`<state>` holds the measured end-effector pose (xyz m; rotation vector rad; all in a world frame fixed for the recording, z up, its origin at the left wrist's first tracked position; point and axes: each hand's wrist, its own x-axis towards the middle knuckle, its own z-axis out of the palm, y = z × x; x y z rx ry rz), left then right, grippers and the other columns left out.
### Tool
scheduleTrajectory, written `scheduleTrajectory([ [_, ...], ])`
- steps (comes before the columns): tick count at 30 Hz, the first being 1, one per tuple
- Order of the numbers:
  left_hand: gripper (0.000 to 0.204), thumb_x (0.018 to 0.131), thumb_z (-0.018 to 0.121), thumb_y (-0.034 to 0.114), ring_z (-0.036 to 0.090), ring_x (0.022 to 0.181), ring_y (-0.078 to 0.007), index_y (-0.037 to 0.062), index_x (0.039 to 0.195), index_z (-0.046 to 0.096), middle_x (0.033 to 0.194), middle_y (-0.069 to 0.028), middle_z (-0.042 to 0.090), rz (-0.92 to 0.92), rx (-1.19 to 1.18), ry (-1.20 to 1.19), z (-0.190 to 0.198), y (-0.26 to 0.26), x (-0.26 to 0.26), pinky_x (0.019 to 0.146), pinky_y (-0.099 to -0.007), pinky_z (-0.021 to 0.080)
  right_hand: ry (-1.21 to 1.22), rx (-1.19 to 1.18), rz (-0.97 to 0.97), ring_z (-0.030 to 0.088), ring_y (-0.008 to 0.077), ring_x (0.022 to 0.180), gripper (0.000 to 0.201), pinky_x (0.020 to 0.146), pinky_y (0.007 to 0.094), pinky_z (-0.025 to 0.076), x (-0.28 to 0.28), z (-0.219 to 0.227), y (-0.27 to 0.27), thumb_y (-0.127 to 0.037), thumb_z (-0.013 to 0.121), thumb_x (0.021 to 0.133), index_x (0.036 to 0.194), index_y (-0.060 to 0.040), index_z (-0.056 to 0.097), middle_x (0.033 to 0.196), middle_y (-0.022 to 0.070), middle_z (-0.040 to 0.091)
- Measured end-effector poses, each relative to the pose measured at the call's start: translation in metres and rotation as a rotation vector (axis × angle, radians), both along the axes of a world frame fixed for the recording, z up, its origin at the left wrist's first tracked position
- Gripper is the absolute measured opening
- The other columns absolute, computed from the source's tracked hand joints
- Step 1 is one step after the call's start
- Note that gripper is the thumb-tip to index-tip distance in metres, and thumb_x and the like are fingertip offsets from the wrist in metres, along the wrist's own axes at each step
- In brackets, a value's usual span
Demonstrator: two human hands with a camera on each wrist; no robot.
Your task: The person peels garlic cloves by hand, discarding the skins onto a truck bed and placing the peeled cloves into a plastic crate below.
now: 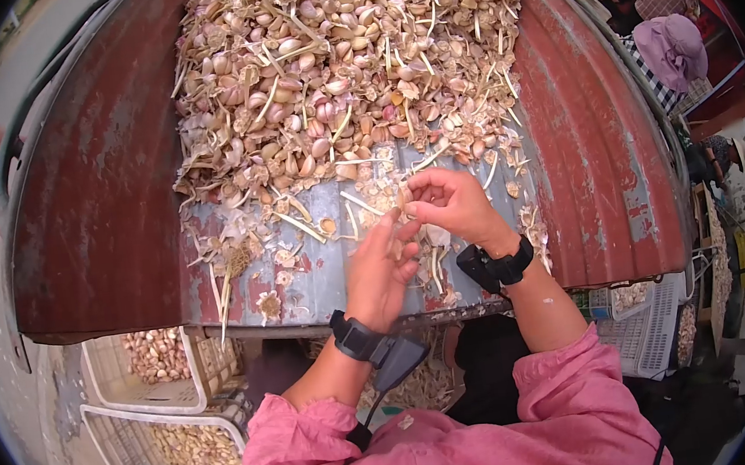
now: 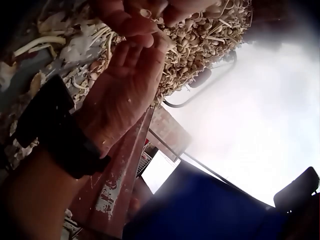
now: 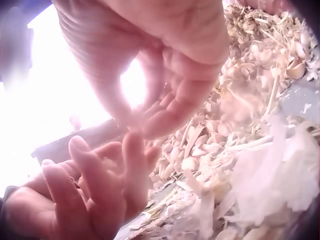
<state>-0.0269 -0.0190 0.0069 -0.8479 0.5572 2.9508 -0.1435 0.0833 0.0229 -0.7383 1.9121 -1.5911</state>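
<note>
Over the front of the metal sheet, both hands meet at their fingertips around a small garlic clove (image 1: 403,196), mostly covered by the fingers. My right hand (image 1: 458,208) comes from above and pinches it between thumb and forefinger. From below, my left hand (image 1: 379,268) holds the clove at its fingertips, with the other fingers loosely bent. In the right wrist view the right hand's fingertips (image 3: 135,120) come right up to the left hand (image 3: 95,192). Loose garlic cloves (image 1: 346,63), mixed with dry skins and stalks, are heaped just beyond the hands.
The corrugated metal sheet (image 1: 105,197) curves up at both sides. Papery skins and pale stalks (image 1: 301,227) lie along its front. Crates of cloves (image 1: 146,411) stand below left, with another crate (image 1: 646,331) below right. People (image 1: 667,52) are at the far right.
</note>
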Motion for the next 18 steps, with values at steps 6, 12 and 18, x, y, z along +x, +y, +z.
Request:
scheduleTrajectory([
  [6,0.023,0.087,0.051,0.025,0.051,0.066,-0.0077,0.0069,0.101,0.049,0.084,-0.0016,0.056,-0.047,0.007,0.119,-0.014,0.010,0.001,0.053,-0.0182,0.040,0.194,0.040,-0.032,0.055,0.0068,0.073,0.023,0.060,0.0191,0.044,0.037,0.007,0.021,-0.006,0.060,0.075,0.096,0.0021,0.058,0.085,0.0048,0.056],
  [12,0.017,0.087,0.051,0.015,0.049,0.058,-0.0066,0.0050,0.100,0.050,0.072,-0.0008,0.054,0.122,-0.647,0.162,-0.008,0.020,0.000,0.050,-0.0182,0.040,-0.023,0.035,-0.192,0.055,0.0067,0.067,0.019,0.054,0.0203,0.042,0.050,0.018,0.021,-0.018,0.061,0.079,0.077,0.0007,0.055,0.068,0.0033,0.056],
  [18,0.015,0.085,0.053,0.009,0.050,0.060,-0.0063,0.0010,0.098,0.051,0.074,-0.0027,0.054,0.203,-1.306,0.299,-0.028,0.023,-0.001,0.052,-0.0191,0.042,-0.007,0.025,-0.132,0.046,0.0059,0.058,0.028,0.050,0.0248,0.038,0.050,0.009,0.023,-0.019,0.043,0.089,0.070,0.0001,0.049,0.061,0.0018,0.050],
])
